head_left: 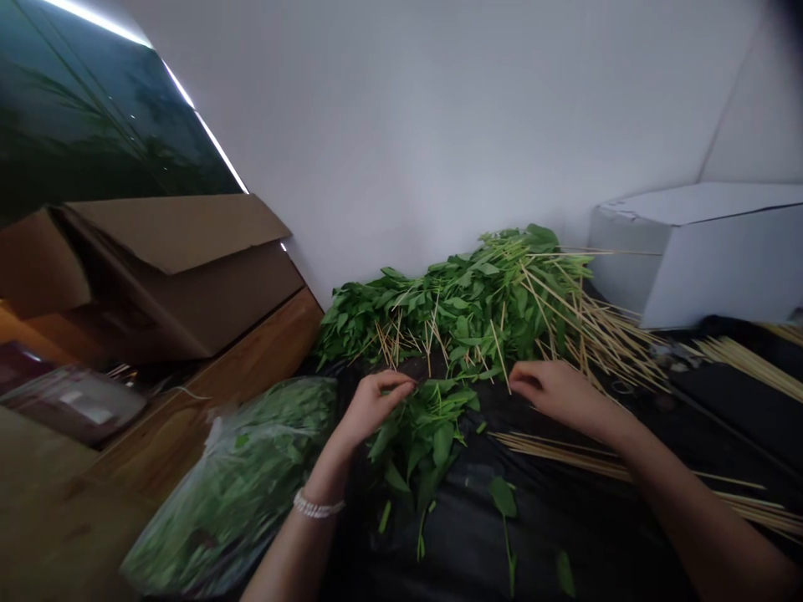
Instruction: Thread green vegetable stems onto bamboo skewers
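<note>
My left hand (375, 405), a white bead bracelet on its wrist, is closed in a pinch at the upper left edge of a small bunch of green leafy stems (436, 426). Anything between its fingertips is too small to make out. Off to the right, my right hand (552, 391) is closed, its fingertips at the lower end of a thin wooden stick (498, 353) that slants up to the left. Beyond both hands lies a large heap of leafy greens (461, 293), with many thin sticks (608, 334) poking out, mostly on its right side.
A clear bag of greens (251, 485) lies at the left. Loose sticks (565, 451) and single leaves (503, 497) rest on the black sheet (477, 543). An open cardboard box (207, 293) stands back left, a white box (728, 259) back right, before a pale wall.
</note>
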`<state>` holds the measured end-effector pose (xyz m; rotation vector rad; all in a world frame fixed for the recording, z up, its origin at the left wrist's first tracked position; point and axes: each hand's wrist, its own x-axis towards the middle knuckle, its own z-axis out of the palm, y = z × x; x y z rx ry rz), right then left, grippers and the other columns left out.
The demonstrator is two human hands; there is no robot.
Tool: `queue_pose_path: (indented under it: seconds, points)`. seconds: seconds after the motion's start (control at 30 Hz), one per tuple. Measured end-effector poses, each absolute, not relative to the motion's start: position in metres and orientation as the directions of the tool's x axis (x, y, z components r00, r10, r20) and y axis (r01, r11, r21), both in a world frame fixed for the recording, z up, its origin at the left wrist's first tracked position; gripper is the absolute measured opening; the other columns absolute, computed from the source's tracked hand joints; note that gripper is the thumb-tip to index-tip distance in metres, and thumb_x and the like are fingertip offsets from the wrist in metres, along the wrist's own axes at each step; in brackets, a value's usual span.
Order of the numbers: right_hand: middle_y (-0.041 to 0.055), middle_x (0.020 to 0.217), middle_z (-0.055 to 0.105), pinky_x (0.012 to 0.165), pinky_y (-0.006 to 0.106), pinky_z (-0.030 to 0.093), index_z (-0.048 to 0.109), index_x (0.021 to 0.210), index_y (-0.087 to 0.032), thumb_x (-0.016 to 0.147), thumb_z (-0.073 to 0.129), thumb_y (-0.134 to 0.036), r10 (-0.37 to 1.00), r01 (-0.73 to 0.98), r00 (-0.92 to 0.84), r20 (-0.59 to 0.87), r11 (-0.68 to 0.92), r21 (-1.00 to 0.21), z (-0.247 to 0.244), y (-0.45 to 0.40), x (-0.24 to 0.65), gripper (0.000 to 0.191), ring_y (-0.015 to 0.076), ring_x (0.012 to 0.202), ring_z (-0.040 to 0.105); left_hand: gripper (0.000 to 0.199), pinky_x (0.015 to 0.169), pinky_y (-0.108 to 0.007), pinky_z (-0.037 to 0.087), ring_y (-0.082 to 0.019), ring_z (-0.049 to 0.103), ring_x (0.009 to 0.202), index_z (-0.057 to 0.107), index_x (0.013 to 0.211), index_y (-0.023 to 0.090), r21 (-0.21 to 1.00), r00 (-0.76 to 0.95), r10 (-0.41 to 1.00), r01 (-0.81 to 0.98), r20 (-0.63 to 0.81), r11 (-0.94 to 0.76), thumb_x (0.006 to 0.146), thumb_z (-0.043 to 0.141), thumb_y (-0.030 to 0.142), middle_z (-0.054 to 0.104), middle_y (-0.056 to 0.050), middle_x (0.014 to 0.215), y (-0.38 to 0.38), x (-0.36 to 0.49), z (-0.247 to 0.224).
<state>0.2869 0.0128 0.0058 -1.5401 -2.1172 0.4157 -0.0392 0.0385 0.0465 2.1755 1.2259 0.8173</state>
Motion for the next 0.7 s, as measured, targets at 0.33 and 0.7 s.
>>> queue_pose_path:
  seconds: [0.33, 0.7]
  points:
    - [0.0012, 0.065, 0.064, 0.05, 0.025, 0.027, 0.063, 0.063, -0.022, 0.062, 0.065, -0.018, 0.94, 0.91, -0.323, -0.113, 0.276, -0.309, 0.0, -0.003, 0.288, 0.004, 0.0162, 0.06, 0.057, 0.028, 0.071, -0.03, 0.046, -0.019, 0.061, 0.077, 0.073, 0.089, 0.018, 0.518, 0.25, 0.901, 0.75, 0.355, -0.412, 0.079, 0.067, 0.044, 0.067, -0.006, 0.083, 0.049, -0.001, -0.016]
    - [0.0015, 0.063, 0.062, 0.052, 0.025, 0.026, 0.061, 0.066, -0.02, 0.078, 0.051, -0.013, 0.914, 0.859, -0.406, 0.013, 0.386, -0.337, -0.008, -0.006, 0.278, 0.018, 0.0121, 0.055, 0.053, 0.013, 0.074, -0.028, 0.045, -0.016, 0.06, 0.076, 0.065, 0.082, 0.02, 0.6, 0.143, 0.906, 0.707, 0.397, -0.375, 0.085, 0.052, 0.023, 0.066, -0.002, 0.08, 0.049, -0.007, -0.015]
